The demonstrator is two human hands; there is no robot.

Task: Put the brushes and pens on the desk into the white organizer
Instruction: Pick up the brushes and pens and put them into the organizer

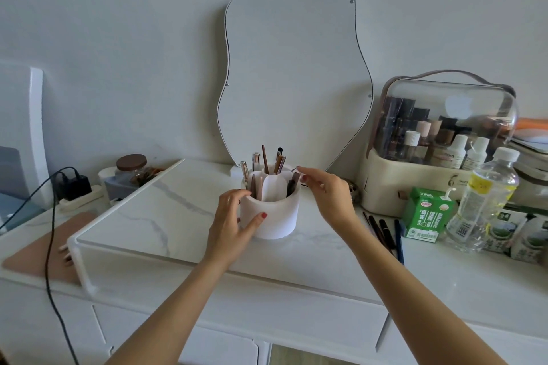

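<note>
A white round organizer [277,218] with inner dividers stands on a marble-topped riser [166,204] in the middle of the desk. Several brushes and pens [267,163] stand upright in its compartments. My left hand [234,222] wraps the organizer's left side, thumb on its front wall. My right hand [326,192] hovers at its right rim, fingers apart, holding nothing. Several dark pens and pencils [385,234] lie flat on the desk to the right, just past my right forearm.
A wavy mirror [293,74] leans on the wall behind. At the right stand a clear-lidded cosmetics case [439,139], a green carton [427,213], a water bottle [486,201] and drink pouches. A power strip and black cable [50,216] lie at the left.
</note>
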